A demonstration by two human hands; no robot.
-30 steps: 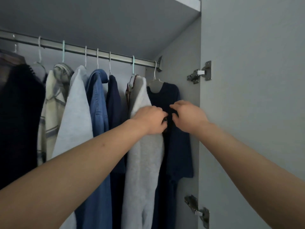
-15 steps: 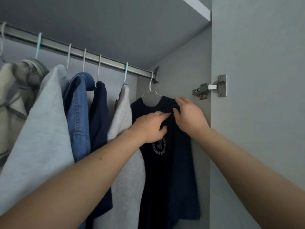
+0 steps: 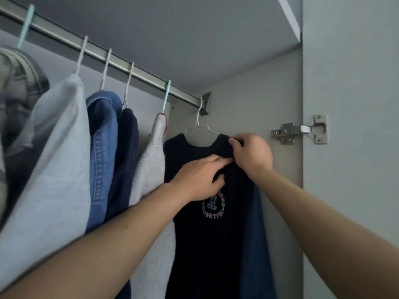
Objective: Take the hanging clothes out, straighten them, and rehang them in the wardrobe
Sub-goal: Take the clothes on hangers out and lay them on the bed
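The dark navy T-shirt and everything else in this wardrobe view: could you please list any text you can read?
"XED": dark navy T-shirt, middle of its round chest print.
"DELIGHTFUL": same print, lower arc.
Upper arc and line above "XED": partly hidden by the left hand, not readable.
Nothing else bears text.

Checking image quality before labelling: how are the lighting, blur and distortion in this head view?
Head view: dim, flat light; the dark T-shirt loses fabric detail, though its print stays partly readable; the left-edge clothes look soft; wide-angle bending curves the rail; the hinge is sharp, with no harsh glare.
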